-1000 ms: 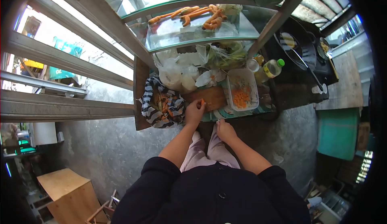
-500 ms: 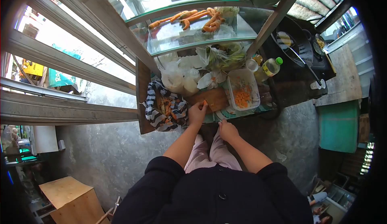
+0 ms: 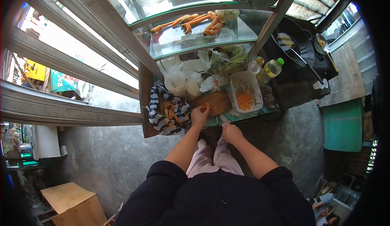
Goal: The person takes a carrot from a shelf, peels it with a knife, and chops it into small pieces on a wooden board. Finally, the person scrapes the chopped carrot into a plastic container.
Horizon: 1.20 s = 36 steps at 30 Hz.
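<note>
My left hand (image 3: 199, 116) is closed on a small orange carrot piece (image 3: 208, 105) at the near left edge of the wooden board (image 3: 217, 101). Close to the counter's front edge, my right hand (image 3: 231, 132) is wrapped round the handle of what looks like a knife (image 3: 222, 120), its blade hard to make out. Right of the board sits a clear plastic container (image 3: 257, 88) with chopped carrot (image 3: 244, 99). A striped black-and-white bag (image 3: 153, 113) with orange scraps (image 3: 170, 109) lies left of my left hand.
Whole carrots (image 3: 213, 27) lie on a glass shelf (image 3: 174, 46) above the counter. Plastic bags (image 3: 178, 82) and a green-capped bottle (image 3: 272, 68) stand behind the board. A black stove (image 3: 298, 83) with a pan is at the right. A person is partly visible at lower right.
The view has shifted slightly. My left hand still holds the carrot piece at the board, and my right hand keeps its grip near the counter edge.
</note>
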Each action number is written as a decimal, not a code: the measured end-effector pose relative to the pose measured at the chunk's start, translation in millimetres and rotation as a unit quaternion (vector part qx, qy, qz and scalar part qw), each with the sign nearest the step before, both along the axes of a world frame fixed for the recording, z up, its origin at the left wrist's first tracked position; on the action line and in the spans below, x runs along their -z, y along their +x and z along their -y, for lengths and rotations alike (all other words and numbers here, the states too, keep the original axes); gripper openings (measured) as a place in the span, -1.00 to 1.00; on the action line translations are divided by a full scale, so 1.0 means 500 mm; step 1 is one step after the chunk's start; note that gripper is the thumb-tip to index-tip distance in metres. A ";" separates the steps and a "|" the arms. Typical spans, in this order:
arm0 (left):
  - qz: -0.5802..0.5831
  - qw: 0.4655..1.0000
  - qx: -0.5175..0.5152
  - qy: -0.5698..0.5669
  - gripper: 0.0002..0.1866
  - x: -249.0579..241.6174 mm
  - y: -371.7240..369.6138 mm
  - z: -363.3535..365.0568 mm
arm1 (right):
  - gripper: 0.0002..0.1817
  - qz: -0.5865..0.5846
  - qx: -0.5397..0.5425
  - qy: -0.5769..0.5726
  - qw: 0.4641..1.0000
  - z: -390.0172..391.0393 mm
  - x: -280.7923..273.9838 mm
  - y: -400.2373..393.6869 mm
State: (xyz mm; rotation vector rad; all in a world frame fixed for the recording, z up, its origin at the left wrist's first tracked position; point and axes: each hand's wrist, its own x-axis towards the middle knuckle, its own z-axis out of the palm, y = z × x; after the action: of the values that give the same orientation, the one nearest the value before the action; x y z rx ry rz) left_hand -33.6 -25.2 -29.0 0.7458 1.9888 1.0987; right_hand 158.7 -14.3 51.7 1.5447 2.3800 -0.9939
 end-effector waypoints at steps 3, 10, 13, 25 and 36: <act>0.017 1.000 0.004 -0.005 -0.69 -0.019 0.001 0.000 | -0.63 0.020 -0.005 0.022 1.000 -0.001 -0.005 -0.013; 0.008 1.000 -0.009 -0.005 -0.64 -0.035 0.008 0.003 | -0.63 0.025 0.010 0.026 0.999 0.007 0.010 -0.016; -0.011 1.000 -0.001 -0.008 -0.69 -0.031 0.009 0.005 | -0.63 0.036 0.014 0.021 0.999 0.027 0.021 0.006; 0.013 1.000 -0.011 -0.002 -0.64 -0.012 0.005 0.009 | -0.61 -0.013 0.021 0.016 1.000 0.013 -0.019 0.011; 0.024 1.000 0.002 0.000 -0.64 -0.006 0.000 0.006 | -0.58 0.009 -0.014 -0.006 1.000 -0.014 0.008 0.021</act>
State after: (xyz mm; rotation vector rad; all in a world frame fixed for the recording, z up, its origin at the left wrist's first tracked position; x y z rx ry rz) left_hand -33.5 -28.3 -26.1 0.7176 1.9452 1.1050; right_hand 169.4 -7.2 47.8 1.5049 2.3724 -0.9831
